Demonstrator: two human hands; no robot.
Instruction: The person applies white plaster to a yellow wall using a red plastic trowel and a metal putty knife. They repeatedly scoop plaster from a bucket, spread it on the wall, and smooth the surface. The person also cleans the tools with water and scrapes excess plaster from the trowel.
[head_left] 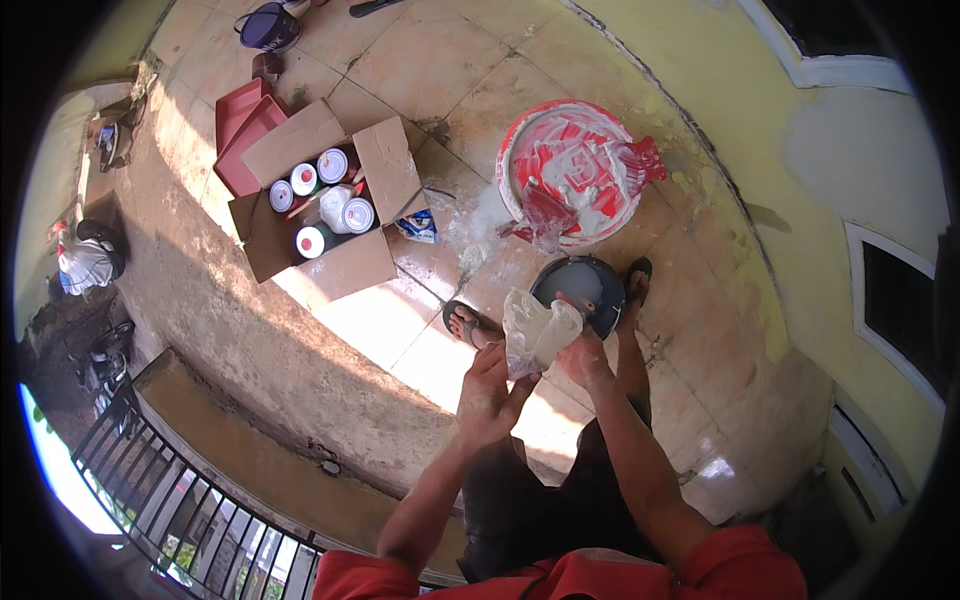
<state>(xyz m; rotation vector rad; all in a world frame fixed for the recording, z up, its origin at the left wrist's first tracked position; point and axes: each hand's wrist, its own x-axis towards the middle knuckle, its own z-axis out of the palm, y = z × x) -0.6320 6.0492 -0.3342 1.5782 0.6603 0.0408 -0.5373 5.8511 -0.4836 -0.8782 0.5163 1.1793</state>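
Note:
A translucent whitish plastic bag (536, 328) is held up between my two hands, its upper part spread and crumpled. My left hand (488, 392) is closed on the bag's lower left side. At its right edge, my right hand (583, 354) grips the plastic. What the bag contains is hard to make out. Just beyond my right hand stands a dark bucket (612, 328) with cloudy grey liquid inside. Farther off, a round red basin (508, 140) is smeared with white paste, and a red plastic piece (548, 216) lies in it.
An open cardboard box (345, 268) with several cans stands left of the basin, beside stacked red trays (232, 122). A blue-white packet (418, 227) lies by the box. White powder (480, 228) marks the tiles. A yellow wall (745, 140) runs along the right, a railing (190, 500) at lower left.

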